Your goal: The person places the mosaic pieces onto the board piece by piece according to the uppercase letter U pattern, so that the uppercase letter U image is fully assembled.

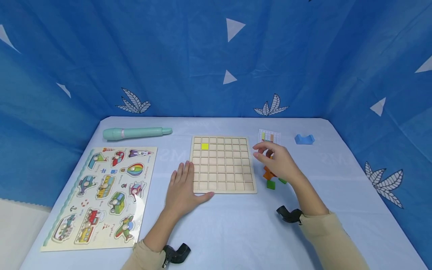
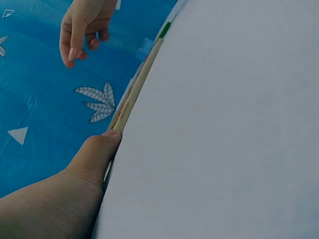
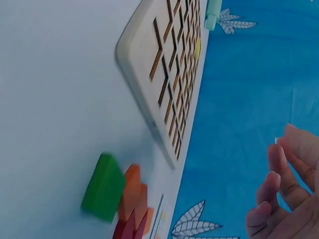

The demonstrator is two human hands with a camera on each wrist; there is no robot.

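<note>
A square wooden grid board (image 1: 222,165) lies flat on the table, with one yellow tile (image 1: 204,146) in a cell at its upper left. My left hand (image 1: 183,187) rests at the board's lower left corner, fingers straight along the left side and thumb at the front edge. Over the table to the right of the board hovers my right hand (image 1: 278,159), its fingers loosely bent and nothing between them. Partly beneath it lies a pile of small pieces, among them an orange piece (image 1: 267,175), a green piece (image 3: 103,186) and red ones seen in the right wrist view.
A printed card (image 1: 270,135) with a coloured grid lies behind the right hand, partly covered. Farther right is a blue notched block (image 1: 304,139). On the left lie a mint-green stick (image 1: 138,133) and a vehicle picture puzzle (image 1: 104,195). Blue curtains surround the table.
</note>
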